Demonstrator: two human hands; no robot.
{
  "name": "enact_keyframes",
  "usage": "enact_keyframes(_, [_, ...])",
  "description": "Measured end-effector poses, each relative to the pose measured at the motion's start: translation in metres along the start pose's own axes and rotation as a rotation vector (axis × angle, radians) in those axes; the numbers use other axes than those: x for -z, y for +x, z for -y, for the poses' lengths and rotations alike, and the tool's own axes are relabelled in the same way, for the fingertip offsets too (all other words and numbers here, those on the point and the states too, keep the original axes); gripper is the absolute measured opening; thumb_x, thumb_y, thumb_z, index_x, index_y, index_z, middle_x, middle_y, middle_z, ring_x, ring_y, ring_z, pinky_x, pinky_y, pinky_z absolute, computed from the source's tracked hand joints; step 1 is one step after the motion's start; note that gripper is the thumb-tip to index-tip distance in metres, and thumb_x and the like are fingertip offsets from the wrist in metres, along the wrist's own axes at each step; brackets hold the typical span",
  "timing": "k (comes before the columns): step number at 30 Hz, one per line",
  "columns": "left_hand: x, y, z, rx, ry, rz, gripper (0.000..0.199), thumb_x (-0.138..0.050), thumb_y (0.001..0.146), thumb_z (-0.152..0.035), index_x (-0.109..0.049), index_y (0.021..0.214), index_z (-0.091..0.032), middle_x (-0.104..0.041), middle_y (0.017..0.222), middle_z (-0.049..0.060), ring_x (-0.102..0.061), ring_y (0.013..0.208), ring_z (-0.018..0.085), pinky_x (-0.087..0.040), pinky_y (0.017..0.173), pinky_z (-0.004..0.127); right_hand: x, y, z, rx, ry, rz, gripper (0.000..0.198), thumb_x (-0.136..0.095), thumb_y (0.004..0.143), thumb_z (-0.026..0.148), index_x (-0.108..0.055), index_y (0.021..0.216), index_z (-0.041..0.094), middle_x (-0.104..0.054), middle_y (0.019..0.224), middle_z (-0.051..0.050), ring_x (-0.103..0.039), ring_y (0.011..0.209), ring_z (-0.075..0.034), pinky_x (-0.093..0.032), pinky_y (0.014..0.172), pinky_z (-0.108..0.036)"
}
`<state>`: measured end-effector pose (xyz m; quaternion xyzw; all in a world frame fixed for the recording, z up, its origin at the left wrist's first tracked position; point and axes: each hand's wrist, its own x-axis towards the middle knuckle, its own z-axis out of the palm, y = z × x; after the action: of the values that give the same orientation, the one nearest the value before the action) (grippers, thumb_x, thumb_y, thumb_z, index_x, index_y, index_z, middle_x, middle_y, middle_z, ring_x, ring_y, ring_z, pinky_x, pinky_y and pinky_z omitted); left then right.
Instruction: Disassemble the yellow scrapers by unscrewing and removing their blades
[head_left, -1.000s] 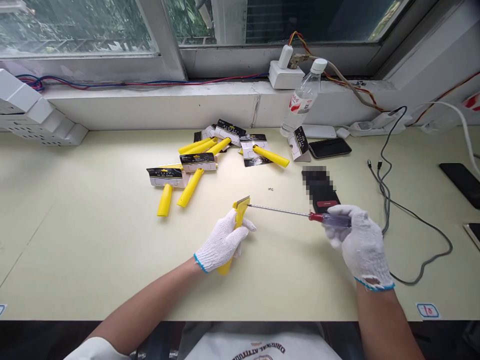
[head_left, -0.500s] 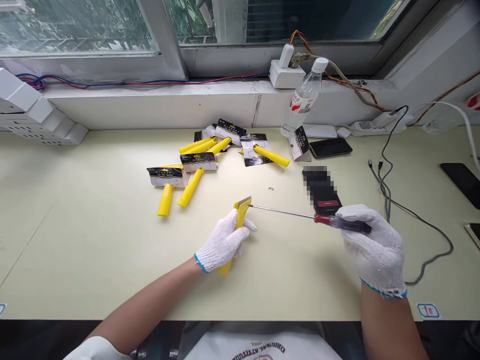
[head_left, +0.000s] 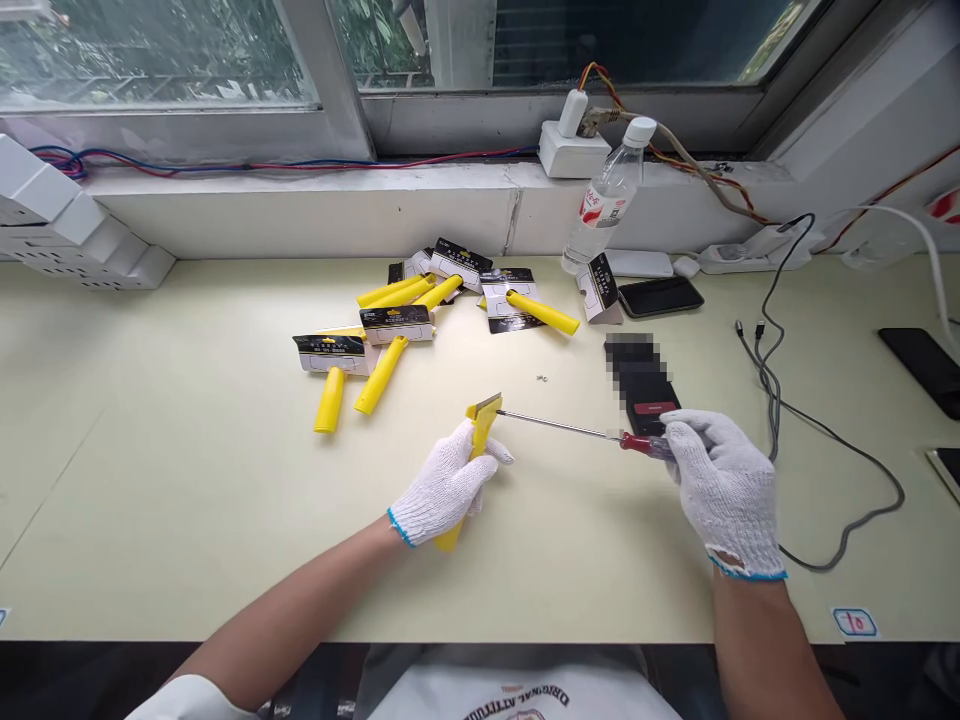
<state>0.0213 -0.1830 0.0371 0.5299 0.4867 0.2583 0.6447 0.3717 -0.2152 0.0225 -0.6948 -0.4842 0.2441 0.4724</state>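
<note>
Right now, the left hand (head_left: 442, 485) is wrapped around the yellow scraper (head_left: 482, 432), just over the table (head_left: 187, 450). The right hand (head_left: 724, 490) pinches the end of the screwdriver (head_left: 559, 424) between thumb and fingers. Its long, thin rod reaches across to the scraper's head, and the tip looks to be touching it. If the push goes crooked, the tip could slip and poke the left fingers, which are close below. A loose left grip could let the scraper twist. Its metal edge (head_left: 487, 402) may be sharp enough to nick a finger. Beyond it lie tiny shiny bits (head_left: 541, 378); one bump could roll them away. Near the right wrist, the grey cord (head_left: 855, 432) could snag.
</note>
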Motion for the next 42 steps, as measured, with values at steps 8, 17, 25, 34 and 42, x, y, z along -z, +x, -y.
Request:
enact_keyframes(8, [-0.001, -0.001, 0.0, -0.01, 0.001, -0.006, 0.019, -0.058, 0.097, -0.031, -0.068, 0.11, -0.021, -0.053, 0.052, -0.01, -0.057, 0.044, 0.016, -0.048, 0.052, 0.029, 0.003, -0.008, 0.013, 0.061, 0.139, -0.028, 0.036, -0.095, 0.086, 0.039, -0.08, 0.117, 0.029, -0.082, 0.113, -0.006, -0.082, 0.1, -0.027, -0.07, 0.098, -0.047])
enact_keyframes(17, [0.0, 0.002, 0.004, -0.004, -0.023, -0.009, 0.019, -0.059, 0.096, -0.032, -0.067, 0.11, -0.021, -0.055, 0.053, -0.009, -0.056, 0.043, 0.016, -0.046, 0.051, 0.029, 0.001, 0.0, 0.006, -0.096, 0.206, 0.168, 0.037, -0.07, 0.104, 0.057, -0.08, 0.125, 0.027, -0.083, 0.122, -0.012, -0.082, 0.094, -0.03, -0.07, 0.072, -0.043])
enact_keyframes(25, [0.001, 0.001, 0.003, 0.005, -0.007, -0.013, 0.019, -0.059, 0.096, -0.032, -0.067, 0.109, -0.021, -0.057, 0.054, -0.008, -0.057, 0.044, 0.016, -0.048, 0.052, 0.03, 0.003, -0.003, 0.008, -0.036, 0.043, 0.07, 0.032, -0.073, 0.105, 0.059, -0.08, 0.11, 0.028, -0.077, 0.093, -0.006, -0.069, 0.067, -0.02, -0.059, 0.057, -0.033])
enact_keyframes(34, [0.001, 0.003, 0.006, 0.005, 0.001, -0.001, 0.023, -0.058, 0.095, -0.033, -0.067, 0.111, -0.019, -0.057, 0.054, -0.008, -0.059, 0.045, 0.017, -0.049, 0.053, 0.03, 0.005, -0.006, 0.013, 0.026, 0.272, 0.095, 0.041, -0.092, 0.086, 0.037, -0.081, 0.125, 0.029, -0.079, 0.133, -0.009, -0.078, 0.123, -0.03, -0.068, 0.107, -0.044])
enact_keyframes(42, [0.001, 0.004, 0.004, 0.011, -0.011, -0.007, 0.024, -0.057, 0.094, -0.031, -0.067, 0.112, -0.019, -0.062, 0.057, -0.007, -0.059, 0.045, 0.016, -0.051, 0.054, 0.03, -0.002, 0.0, 0.003, -0.16, -0.009, 0.209, 0.043, -0.068, 0.106, 0.066, -0.083, 0.108, 0.026, -0.081, 0.089, -0.009, -0.073, 0.062, -0.021, -0.053, 0.044, -0.03])
